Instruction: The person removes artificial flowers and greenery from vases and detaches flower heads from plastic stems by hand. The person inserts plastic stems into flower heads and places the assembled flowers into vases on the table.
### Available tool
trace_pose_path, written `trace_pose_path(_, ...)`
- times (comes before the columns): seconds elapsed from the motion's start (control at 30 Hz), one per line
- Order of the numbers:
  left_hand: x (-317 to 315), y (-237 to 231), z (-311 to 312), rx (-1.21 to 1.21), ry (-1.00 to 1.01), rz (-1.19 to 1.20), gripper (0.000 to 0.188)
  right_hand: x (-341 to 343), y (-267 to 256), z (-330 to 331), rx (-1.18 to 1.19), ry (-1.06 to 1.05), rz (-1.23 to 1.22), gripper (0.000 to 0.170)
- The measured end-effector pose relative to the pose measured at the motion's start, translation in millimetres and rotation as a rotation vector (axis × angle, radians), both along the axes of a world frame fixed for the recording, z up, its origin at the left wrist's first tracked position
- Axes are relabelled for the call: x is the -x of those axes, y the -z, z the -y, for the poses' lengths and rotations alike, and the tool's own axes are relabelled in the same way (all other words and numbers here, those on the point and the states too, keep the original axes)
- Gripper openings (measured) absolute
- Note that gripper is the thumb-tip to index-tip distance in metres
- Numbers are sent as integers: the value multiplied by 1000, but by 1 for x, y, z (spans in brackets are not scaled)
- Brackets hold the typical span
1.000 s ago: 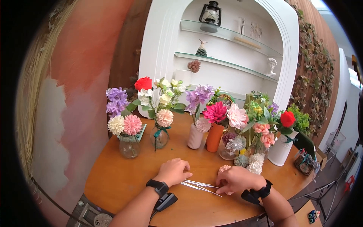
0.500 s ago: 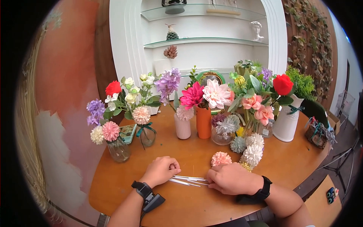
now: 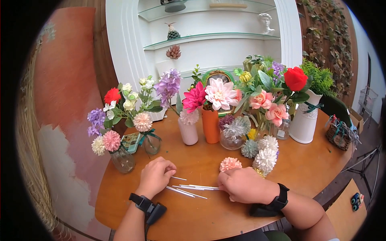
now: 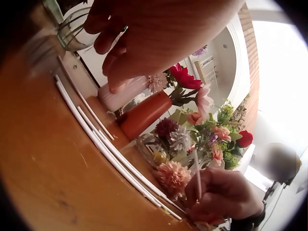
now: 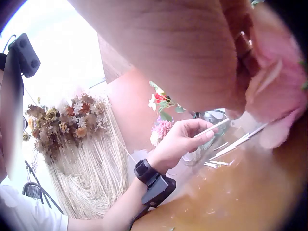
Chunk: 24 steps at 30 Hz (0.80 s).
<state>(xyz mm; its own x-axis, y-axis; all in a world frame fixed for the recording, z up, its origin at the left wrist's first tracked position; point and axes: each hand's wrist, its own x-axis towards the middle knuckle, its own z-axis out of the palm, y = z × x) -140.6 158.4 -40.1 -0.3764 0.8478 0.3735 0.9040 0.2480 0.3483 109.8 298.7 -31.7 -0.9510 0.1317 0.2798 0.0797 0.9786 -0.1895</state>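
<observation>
My left hand (image 3: pixel 156 172) is over the left ends of several thin white sticks (image 3: pixel 197 187) on the wooden table, fingers loosely bent. One white stick (image 3: pixel 179 178) lies apart from the bundle, by the left fingertips. At the bundle's other end is my right hand (image 3: pixel 247 185), with bent fingers. The left wrist view shows it pinching a white stick (image 4: pixel 198 178) that points out from its fingers. Beside the right hand sits a peach pompom flower (image 3: pixel 230 163). Pink petals (image 5: pixel 274 101) fill the edge of the right wrist view, close to the right fingers.
White pompom flowers (image 3: pixel 266 157) lie beyond the right hand. Along the back stand glass vases (image 3: pixel 122 161), a pink ribbed vase (image 3: pixel 187 132), an orange vase (image 3: pixel 211 126) and a white pitcher (image 3: pixel 304 124), all with flowers. A small basket (image 3: pixel 338 136) is at the right edge.
The left hand has shifted a little left, and one stick now lies separate from the bundle. The right hand stays at the sticks' right ends. The head view has turned and tilted down.
</observation>
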Motion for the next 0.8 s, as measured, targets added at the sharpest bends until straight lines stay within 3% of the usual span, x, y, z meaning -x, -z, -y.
trace_pose_path(0.1, 0, 1, 3, 95, 12, -32, 10, 1, -8, -1, 44, 82, 130, 17)
trace_pose_path(0.17, 0, 2, 3, 155, 34, -29, 10, 0, -6, -6, 9, -5, -135, 20)
trace_pose_path(0.2, 1, 3, 2, 190, 35, -6, 9, -1, -9, -4, 9, -2, -135, 20)
trace_pose_path(0.27, 3, 6, -1, 223, 42, 15, 8, -1, -17, 1, 289, 93, -267, 21)
trace_pose_path(0.4, 1, 11, -4, 168, 176, 25, 10, 5, -6, -12, 216, 66, -525, 12)
trace_pose_path(0.53, -2, 16, -8, 128, 306, 97, 8, 8, -6, -10, 267, 134, -592, 9)
trace_pose_path(0.7, -7, 14, -8, 119, 297, 128, 9, 3, -20, -1, 375, 288, -616, 11)
trace_pose_path(0.8, -11, 12, -8, 84, 285, 115, 9, 4, -17, -4, 322, 292, -630, 12)
